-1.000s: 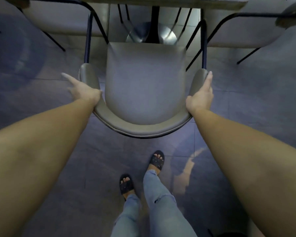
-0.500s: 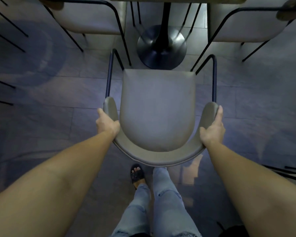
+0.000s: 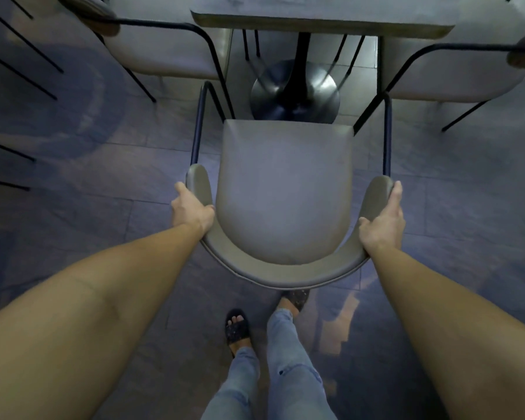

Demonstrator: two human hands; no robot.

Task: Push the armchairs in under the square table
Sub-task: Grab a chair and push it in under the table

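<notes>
Hands held the grey armchair (image 3: 285, 189) by its curved back, one on each side. Our left hand (image 3: 191, 212) wrapped its fingers around the left end of the back, and our right hand (image 3: 382, 221) did the same on the right end. Both grips were closed tight on the chair.

The armchair stood on the floor (image 3: 73, 183) in front of the square table (image 3: 322, 21). Its seat faced the table, and the front edge of the seat was near the round table base (image 3: 294, 92). Most of the seat was not under the tabletop yet.

Two other armchairs sat close by, one on the left (image 3: 164, 56) and one on the right (image 3: 455, 71). Their thin black legs reached in near our chair's arms.

We thought the push could go wrong here. If we pushed crooked, the chair's arm bars could bump the other chairs' legs. If we pushed too hard, the front legs might hit the round base. Our foot (image 3: 296, 298) was right under the chair back, so we could trip too.
</notes>
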